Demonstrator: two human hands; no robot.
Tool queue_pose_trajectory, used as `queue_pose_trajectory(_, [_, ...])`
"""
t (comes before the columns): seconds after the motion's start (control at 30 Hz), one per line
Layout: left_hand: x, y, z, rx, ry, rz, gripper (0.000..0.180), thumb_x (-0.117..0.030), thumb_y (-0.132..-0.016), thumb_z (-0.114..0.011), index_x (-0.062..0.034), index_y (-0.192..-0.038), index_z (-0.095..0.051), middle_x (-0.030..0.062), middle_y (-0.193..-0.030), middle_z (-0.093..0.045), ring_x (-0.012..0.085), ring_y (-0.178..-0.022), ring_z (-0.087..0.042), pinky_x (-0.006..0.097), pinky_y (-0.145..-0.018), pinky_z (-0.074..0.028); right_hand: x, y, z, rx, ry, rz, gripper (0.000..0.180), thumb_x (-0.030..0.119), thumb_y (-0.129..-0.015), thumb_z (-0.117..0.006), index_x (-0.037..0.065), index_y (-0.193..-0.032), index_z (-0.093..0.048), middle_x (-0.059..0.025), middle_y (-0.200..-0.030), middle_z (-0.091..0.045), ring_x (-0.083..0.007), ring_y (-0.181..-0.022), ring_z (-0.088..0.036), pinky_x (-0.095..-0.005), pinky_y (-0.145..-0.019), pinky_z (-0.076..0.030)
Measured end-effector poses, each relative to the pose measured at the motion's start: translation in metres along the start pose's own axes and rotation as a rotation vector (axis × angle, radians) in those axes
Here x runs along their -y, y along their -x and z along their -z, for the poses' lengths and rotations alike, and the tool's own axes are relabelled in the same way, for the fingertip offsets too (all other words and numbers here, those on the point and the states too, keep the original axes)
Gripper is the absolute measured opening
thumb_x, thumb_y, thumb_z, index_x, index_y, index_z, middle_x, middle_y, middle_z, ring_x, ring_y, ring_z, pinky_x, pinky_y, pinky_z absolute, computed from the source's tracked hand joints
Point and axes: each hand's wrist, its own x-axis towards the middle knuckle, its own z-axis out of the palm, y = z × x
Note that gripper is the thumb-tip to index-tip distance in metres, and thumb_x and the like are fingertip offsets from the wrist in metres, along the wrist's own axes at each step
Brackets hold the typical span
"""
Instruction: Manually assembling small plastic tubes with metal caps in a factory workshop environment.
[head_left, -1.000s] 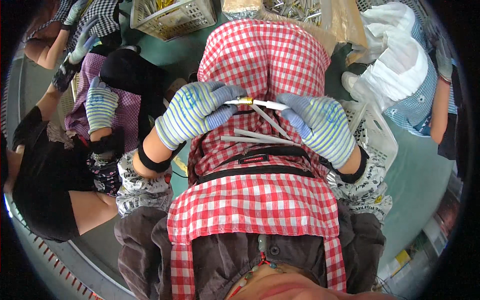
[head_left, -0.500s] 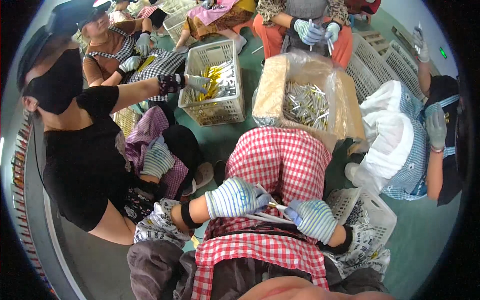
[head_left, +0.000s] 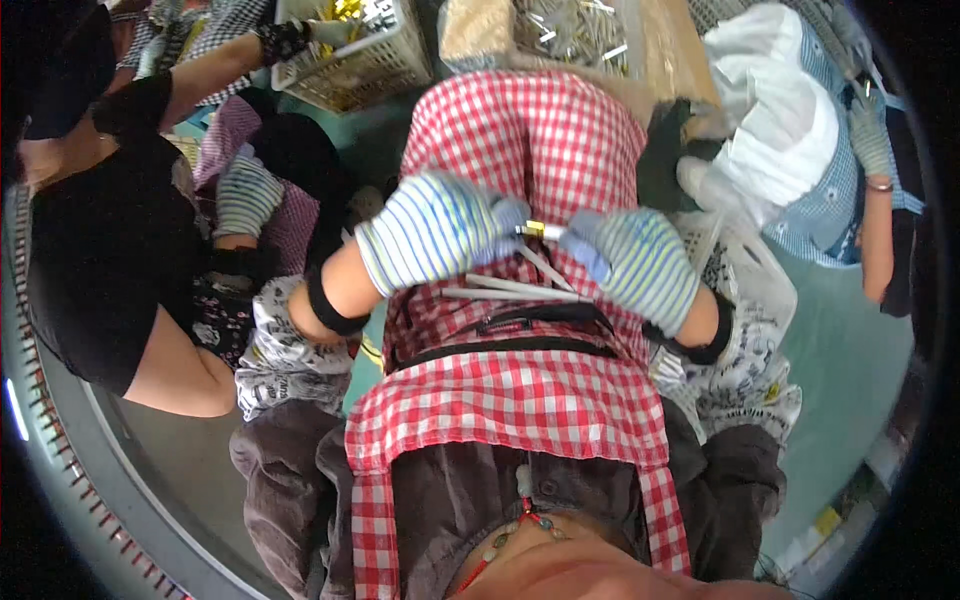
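My left hand and my right hand, both in striped knit gloves, meet over my lap. Between their fingertips they pinch a small thin white rod with a yellow metal end. Several more thin white rods lie on my red-and-white checked apron just below the hands. A black strap crosses the apron under them.
A white plastic basket with yellow parts stands at the upper left, another person's gloved hand on it. A brown box of thin metal pieces sits ahead of my knees. People sit close on both sides; a white crate is at my right.
The view has tilted down and closer to my lap. My hands stay together on the small rod, now higher and larger in the picture.
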Motion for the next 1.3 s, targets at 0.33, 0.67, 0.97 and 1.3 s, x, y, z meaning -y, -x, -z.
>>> queue_pose_trajectory(0.33, [0.002, -0.018, -0.013, 0.023, -0.121, -0.051, 0.030, -0.031, -0.079, -0.070, -0.0129, -0.103, -0.062, 0.0038, -0.066, -0.058, 0.0231, -0.052, -0.058, 0.036, -0.047, -0.045, -0.016, 0.001, -0.005, -0.024, -0.110, -0.034, 0.035, 0.036, -0.098, -0.051, 0.005, -0.084, -0.060, -0.0186, -0.066, -0.061, -0.0383, -0.064, -0.062, -0.0487, -0.059, -0.047])
queue_pose_trajectory(0.67, [-0.029, -0.054, -0.022, -0.009, 0.301, -0.028, 0.056, -0.024, -0.078, -0.073, -0.0076, -0.129, -0.056, 0.0132, -0.105, -0.065, 0.0328, -0.089, -0.065, 0.042, -0.075, -0.052, -0.060, 0.080, -0.016, -0.056, -0.230, -0.163, 0.023, 0.024, -0.094, -0.053, 0.005, -0.107, -0.060, -0.0174, -0.089, -0.066, -0.0357, -0.083, -0.065, -0.0449, -0.078, -0.050])
queue_pose_trajectory(0.97, [-0.034, -0.015, -0.068, 0.406, 0.165, -0.189, 0.046, -0.027, -0.086, -0.053, -0.0037, -0.126, -0.058, 0.0135, -0.097, -0.066, 0.0326, -0.089, -0.065, 0.045, -0.084, -0.048, -0.102, 0.339, -0.108, -0.438, 0.216, -1.129, 0.027, 0.024, -0.094, -0.053, 0.003, -0.110, -0.060, -0.0226, -0.104, -0.062, -0.0461, -0.094, -0.058, -0.0535, -0.083, -0.046])
queue_pose_trajectory(1.3, [-0.069, -0.016, -0.071, 0.690, -0.035, -0.184, 0.041, -0.020, -0.094, -0.043, -0.0114, -0.133, -0.053, 0.0156, -0.098, -0.069, 0.0321, -0.083, -0.070, 0.047, -0.072, -0.054, -0.196, 0.412, -0.244, 0.177, 0.206, -1.299, 0.043, 0.039, -0.093, -0.048, 0.006, -0.112, -0.067, -0.0245, -0.116, -0.066, -0.0423, -0.103, -0.065, -0.0508, -0.089, -0.050])
